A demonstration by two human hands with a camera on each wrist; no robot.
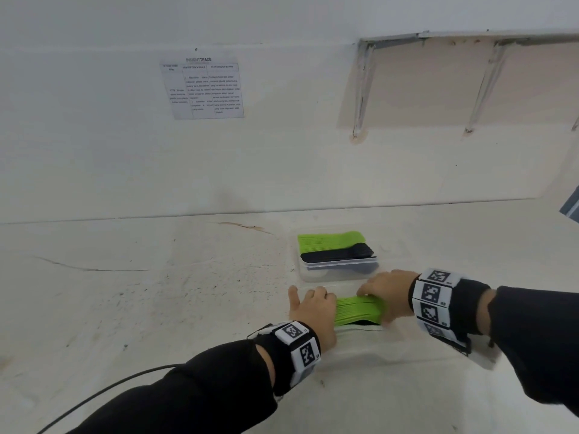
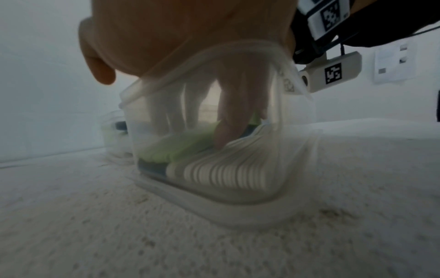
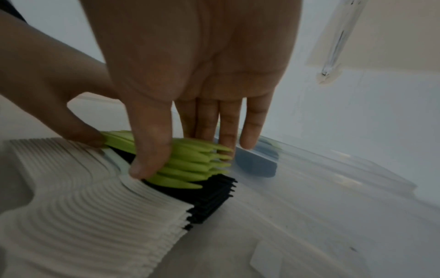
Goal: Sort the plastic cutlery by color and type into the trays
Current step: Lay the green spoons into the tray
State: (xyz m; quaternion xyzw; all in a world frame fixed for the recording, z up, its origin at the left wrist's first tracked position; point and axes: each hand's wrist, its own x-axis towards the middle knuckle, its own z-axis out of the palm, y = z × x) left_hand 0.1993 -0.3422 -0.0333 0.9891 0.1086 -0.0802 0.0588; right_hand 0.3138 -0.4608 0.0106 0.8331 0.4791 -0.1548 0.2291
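far left on the wall, a printed sheet (image 1: 202, 89). along the near left of the white table (image 1: 141, 292), a black cable (image 1: 103, 393). just right of centre, left hand (image 1: 311, 311) reaching into the near clear tray (image 2: 295, 169), fingers (image 2: 228, 124) straight and pointed down, tips pressing on the green forks (image 1: 357, 311), nothing pinched. inside that tray, green forks stacked on black forks (image 3: 209, 201), with a fanned row of white forks (image 3: 90, 212) just beside them on the near side. at the right end of the green stack, right hand (image 1: 387, 288), thumb (image 3: 152, 150) on the near edge and 4 straight fingers on the far edge, squeezing the bundle between them. beyond, touching the near tray, a far clear tray (image 1: 338, 274) with green spoons (image 1: 332, 241) and black spoons (image 1: 340, 252) side by side. far right, a shelf bracket (image 1: 484, 86) on the wall.
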